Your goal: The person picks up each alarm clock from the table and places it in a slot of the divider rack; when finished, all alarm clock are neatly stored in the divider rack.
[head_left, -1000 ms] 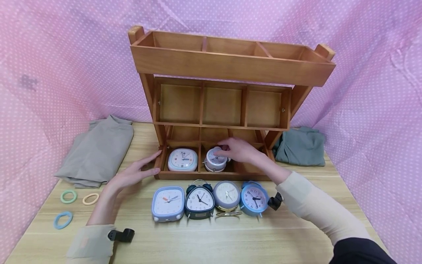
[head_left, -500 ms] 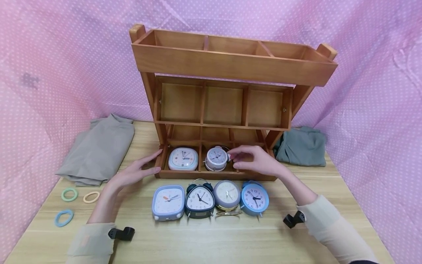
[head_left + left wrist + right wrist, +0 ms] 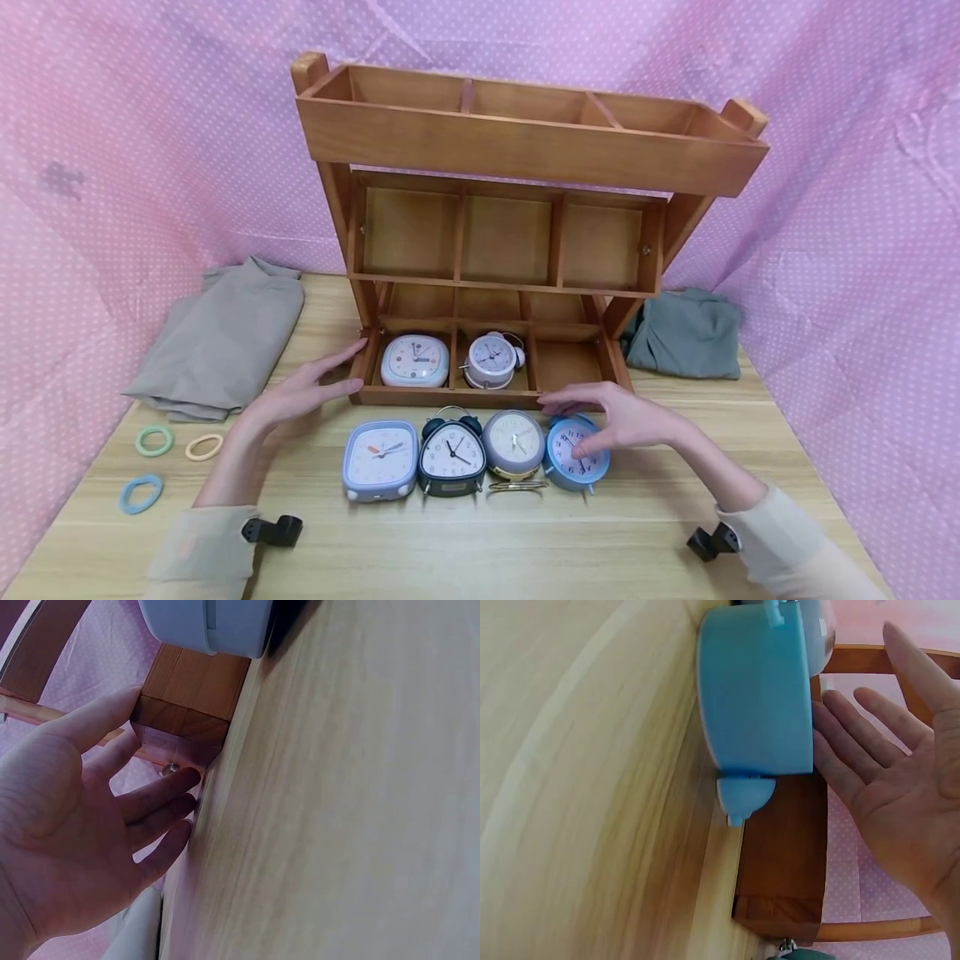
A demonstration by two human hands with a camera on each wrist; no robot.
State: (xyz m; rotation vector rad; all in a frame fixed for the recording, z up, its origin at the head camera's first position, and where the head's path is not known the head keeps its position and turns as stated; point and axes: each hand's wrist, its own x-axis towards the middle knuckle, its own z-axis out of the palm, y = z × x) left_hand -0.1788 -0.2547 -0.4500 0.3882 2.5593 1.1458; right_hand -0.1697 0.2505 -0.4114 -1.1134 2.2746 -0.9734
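My left hand [image 3: 303, 393] rests with spread fingers against the left end of the wooden rack [image 3: 480, 398]. In the left wrist view its fingertips meet the rack's end. My right hand [image 3: 630, 421] hovers over the blue alarm clock [image 3: 570, 467], its thumb across the dial. The right wrist view has that hand's fingers loosely extended above the blue clock's body [image 3: 754, 690], not gripping it. A white twin-bell alarm clock [image 3: 491, 362] stands in the bottom tier's middle compartment. The left compartment contains a pale rounded clock [image 3: 415, 362].
Left of the blue clock stand a round grey-purple clock [image 3: 514, 446], a dark green twin-bell clock [image 3: 452, 457] and a periwinkle square clock [image 3: 381, 462]. Coloured rings [image 3: 141, 493] lie at left. A grey cloth [image 3: 225, 342] and a green cloth [image 3: 682, 333] flank the rack.
My right hand has let go of the white twin-bell clock in the middle compartment. It has moved right and toward me, over the blue clock. My left hand has stayed at the rack.
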